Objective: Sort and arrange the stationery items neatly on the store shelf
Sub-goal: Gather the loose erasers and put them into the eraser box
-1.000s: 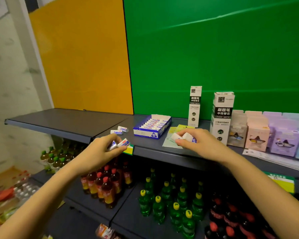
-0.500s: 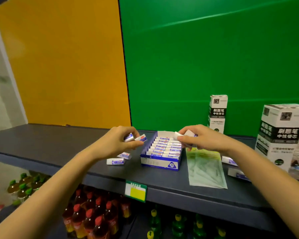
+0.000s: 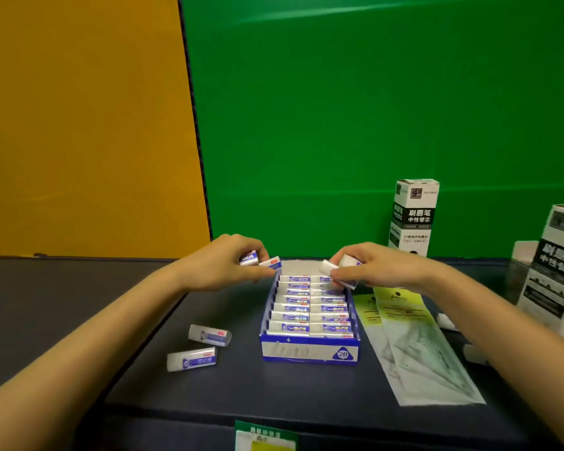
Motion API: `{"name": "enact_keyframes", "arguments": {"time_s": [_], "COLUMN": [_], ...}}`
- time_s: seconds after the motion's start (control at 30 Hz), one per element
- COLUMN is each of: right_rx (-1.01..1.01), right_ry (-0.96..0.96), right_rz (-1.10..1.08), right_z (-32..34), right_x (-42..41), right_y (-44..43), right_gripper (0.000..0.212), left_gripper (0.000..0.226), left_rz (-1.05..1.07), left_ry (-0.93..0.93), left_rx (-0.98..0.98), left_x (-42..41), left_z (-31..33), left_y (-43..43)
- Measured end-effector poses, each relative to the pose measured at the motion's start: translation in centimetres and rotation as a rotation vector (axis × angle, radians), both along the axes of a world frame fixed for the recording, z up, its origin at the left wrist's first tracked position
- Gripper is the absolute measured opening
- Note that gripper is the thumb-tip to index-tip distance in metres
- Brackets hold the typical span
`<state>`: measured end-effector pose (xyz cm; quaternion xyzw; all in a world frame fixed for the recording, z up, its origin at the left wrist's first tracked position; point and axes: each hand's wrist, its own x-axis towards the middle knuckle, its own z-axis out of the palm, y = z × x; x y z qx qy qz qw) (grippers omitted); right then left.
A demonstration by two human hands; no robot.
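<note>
the left hand (image 3: 225, 271) pinched two erasers (image 3: 258, 260) at the far-left corner of the eraser box (image 3: 310, 353); the right hand (image 3: 378, 271) had its grip closed on white erasers (image 3: 331, 266) above the far rows. loose erasers (image 3: 210, 335) lay left of it on the dark shelf (image 3: 62, 304), green wall (image 3: 339, 125) behind.

Shop, stationery section. A dark metal shelf (image 3: 79, 304) was backed by flat coloured boards, a green panel (image 3: 372, 109) beside a yellow panel (image 3: 79, 125). A green-and-yellow price tag (image 3: 266, 436) sat on the shelf's front edge. On the shelf stood an open blue display box (image 3: 310, 353) marked 2B, packed with two rows of identical wrapped erasers (image 3: 310, 307). A tall printed carton (image 3: 414, 216) with Chinese lettering stood upright behind it, and a second carton (image 3: 560, 271) of the same design stood at far right. Flat goods in clear sleeves (image 3: 420, 349) lay just right of the box.
</note>
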<state>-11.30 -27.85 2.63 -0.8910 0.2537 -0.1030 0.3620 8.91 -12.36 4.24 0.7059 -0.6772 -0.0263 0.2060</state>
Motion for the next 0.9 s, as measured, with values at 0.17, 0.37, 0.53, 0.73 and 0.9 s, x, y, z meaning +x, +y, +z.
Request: {"name": "enact_keyframes", "arguments": {"time_s": [0.17, 0.37, 0.53, 0.73, 0.9], "right_rx": [-0.189, -0.329, -0.331, -0.313, -0.376], "right_ry": [0.005, 0.084, 0.066, 0.043, 0.059], "right_rz": [-0.05, -0.074, -0.076, -0.039, -0.042], "right_z": [0.0, -0.8, -0.8, -0.8, -1.1], "right_x": [2.0, 3.6, 4.3, 4.5, 4.8], "right_y": [-0.6, -1.3, -2.1, -3.1, -3.8], "right_gripper": [0.024, 0.026, 0.024, 0.022, 0.022], "left_gripper": [0.024, 0.025, 0.023, 0.018, 0.034], "left_rz": [-0.119, -0.214, -0.237, -0.242, -0.241], "left_ry": [-0.045, -0.116, -0.139, -0.123, -0.119], "left_rx": [0.012, 0.007, -0.008, -0.014, 0.007], "left_x": [2.5, 4.6, 5.3, 5.6, 5.3], "left_z": [-0.3, -0.9, -0.8, -1.1, -1.3], "left_y": [-2.4, -4.7, -6.1, -7.3, -7.8]}}
